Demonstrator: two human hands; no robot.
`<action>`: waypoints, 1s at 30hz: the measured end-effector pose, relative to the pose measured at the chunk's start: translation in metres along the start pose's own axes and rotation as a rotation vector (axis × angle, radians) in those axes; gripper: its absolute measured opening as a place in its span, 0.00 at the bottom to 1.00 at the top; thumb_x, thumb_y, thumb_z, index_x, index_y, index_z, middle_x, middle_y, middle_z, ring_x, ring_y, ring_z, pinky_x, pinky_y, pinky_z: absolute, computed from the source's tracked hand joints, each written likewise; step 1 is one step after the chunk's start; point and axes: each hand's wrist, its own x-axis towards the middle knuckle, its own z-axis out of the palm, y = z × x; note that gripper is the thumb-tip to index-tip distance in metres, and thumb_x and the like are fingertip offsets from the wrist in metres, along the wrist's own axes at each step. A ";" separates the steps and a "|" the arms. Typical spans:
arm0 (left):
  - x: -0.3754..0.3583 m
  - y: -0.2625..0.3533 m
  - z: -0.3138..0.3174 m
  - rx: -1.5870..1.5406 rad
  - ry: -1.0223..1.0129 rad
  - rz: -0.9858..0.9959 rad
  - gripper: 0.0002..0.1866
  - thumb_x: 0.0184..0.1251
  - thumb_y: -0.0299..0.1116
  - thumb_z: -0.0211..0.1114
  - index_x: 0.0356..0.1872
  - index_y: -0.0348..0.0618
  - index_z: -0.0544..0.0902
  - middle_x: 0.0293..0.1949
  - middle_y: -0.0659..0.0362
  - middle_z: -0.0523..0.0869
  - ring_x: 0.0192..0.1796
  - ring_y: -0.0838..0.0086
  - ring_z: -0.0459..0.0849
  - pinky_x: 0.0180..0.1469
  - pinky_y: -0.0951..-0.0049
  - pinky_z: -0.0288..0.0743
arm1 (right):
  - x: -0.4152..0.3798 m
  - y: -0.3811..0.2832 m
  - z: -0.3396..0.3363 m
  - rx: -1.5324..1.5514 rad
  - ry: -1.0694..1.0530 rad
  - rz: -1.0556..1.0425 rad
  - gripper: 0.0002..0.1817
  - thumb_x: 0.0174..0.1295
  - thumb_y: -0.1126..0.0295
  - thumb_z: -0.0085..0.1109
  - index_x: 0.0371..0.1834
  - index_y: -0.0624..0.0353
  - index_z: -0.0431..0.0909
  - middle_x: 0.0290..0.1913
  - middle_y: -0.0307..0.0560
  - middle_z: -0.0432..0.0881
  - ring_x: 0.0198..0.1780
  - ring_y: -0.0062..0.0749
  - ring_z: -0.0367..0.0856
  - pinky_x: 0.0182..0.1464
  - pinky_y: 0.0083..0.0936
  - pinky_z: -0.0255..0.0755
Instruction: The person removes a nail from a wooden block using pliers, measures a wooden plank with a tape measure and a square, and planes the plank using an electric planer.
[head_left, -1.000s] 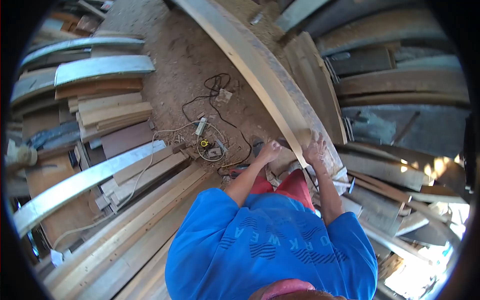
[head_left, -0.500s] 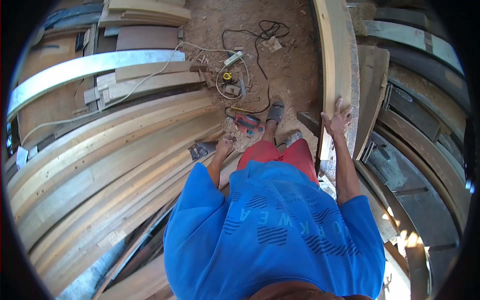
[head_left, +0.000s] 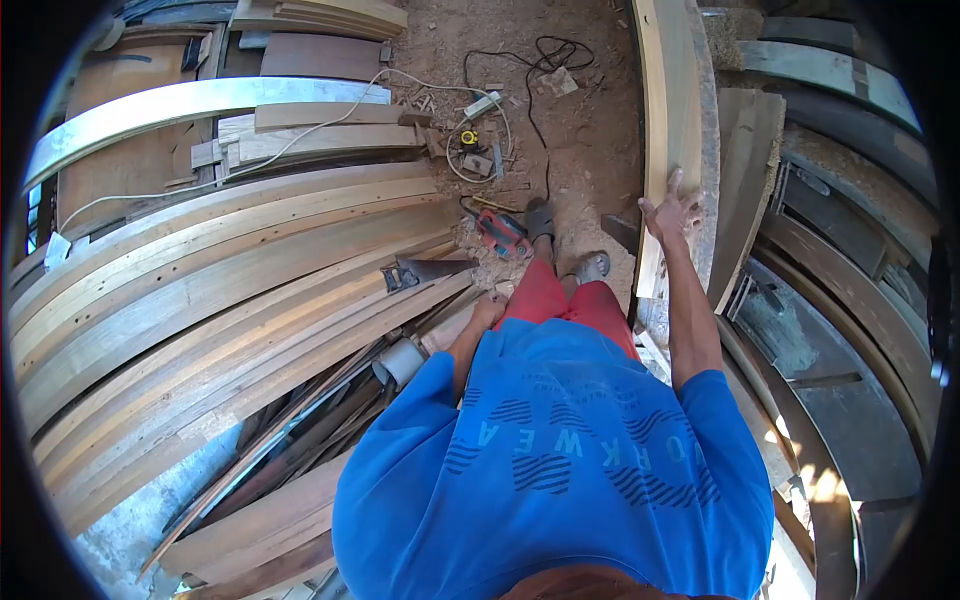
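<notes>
My right hand (head_left: pixel 676 212) lies on a long pale wooden beam (head_left: pixel 676 110), fingers spread and thumb out towards its left edge. My left hand (head_left: pixel 489 309) hangs low beside the left leg of my red shorts (head_left: pixel 535 300), its fingers curled in. Whatever it may hold is hidden. A handsaw (head_left: pixel 425 272) with a dark handle rests on the stacked boards (head_left: pixel 230 265), just ahead and to the left of that hand. A red power tool (head_left: pixel 500 235) sits on the ground near my left foot.
A yellow tape measure (head_left: pixel 469 138) and a white power strip (head_left: pixel 483 106) lie ahead among wood scraps. A black cord (head_left: pixel 535 65) coils across the dirt floor. Dark planks and panels (head_left: pixel 840 250) line the right side. A grey pipe (head_left: pixel 399 362) pokes out at left.
My left hand has drawn back from near the handsaw towards my thigh, so more of the saw's blade shows. My right hand stays on the beam. The view has shifted slightly.
</notes>
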 end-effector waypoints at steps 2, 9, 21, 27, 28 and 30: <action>-0.007 0.004 0.000 0.021 0.021 0.046 0.18 0.67 0.48 0.62 0.42 0.44 0.89 0.35 0.52 0.91 0.37 0.66 0.88 0.42 0.64 0.79 | 0.001 0.000 0.004 0.037 0.010 -0.023 0.60 0.57 0.40 0.70 0.86 0.27 0.35 0.81 0.78 0.29 0.75 0.89 0.44 0.71 0.75 0.46; -0.009 0.019 -0.025 0.083 -0.019 0.054 0.18 0.70 0.47 0.60 0.43 0.43 0.88 0.37 0.49 0.90 0.37 0.65 0.88 0.42 0.63 0.79 | 0.000 0.002 0.012 0.107 -0.012 -0.064 0.63 0.55 0.39 0.70 0.86 0.31 0.33 0.80 0.83 0.30 0.77 0.91 0.34 0.72 0.81 0.28; 0.226 0.030 -0.079 -0.052 0.057 0.211 0.13 0.74 0.40 0.62 0.42 0.39 0.83 0.28 0.63 0.82 0.30 0.79 0.78 0.32 0.71 0.74 | 0.142 -0.111 -0.072 -0.023 0.239 -0.121 0.54 0.62 0.37 0.61 0.86 0.40 0.43 0.84 0.70 0.35 0.82 0.76 0.37 0.78 0.69 0.30; 0.321 0.114 -0.156 -0.165 0.103 0.241 0.15 0.71 0.40 0.62 0.42 0.37 0.84 0.35 0.47 0.89 0.40 0.62 0.88 0.45 0.59 0.79 | 0.203 -0.154 -0.069 -0.090 0.426 -0.095 0.52 0.63 0.43 0.61 0.86 0.33 0.41 0.84 0.69 0.38 0.81 0.77 0.36 0.77 0.72 0.30; 0.338 0.127 -0.166 -0.136 0.086 0.240 0.15 0.71 0.41 0.62 0.43 0.37 0.84 0.36 0.47 0.89 0.40 0.62 0.88 0.45 0.60 0.79 | 0.206 -0.150 -0.066 -0.106 0.448 -0.117 0.52 0.63 0.44 0.61 0.86 0.33 0.40 0.84 0.70 0.38 0.81 0.77 0.36 0.77 0.72 0.31; 0.386 0.131 -0.175 -0.082 0.065 0.202 0.15 0.70 0.42 0.62 0.44 0.38 0.84 0.37 0.46 0.89 0.40 0.61 0.88 0.46 0.60 0.79 | 0.209 -0.147 -0.069 -0.170 0.445 -0.149 0.52 0.63 0.45 0.62 0.86 0.32 0.40 0.83 0.70 0.38 0.81 0.77 0.35 0.76 0.73 0.31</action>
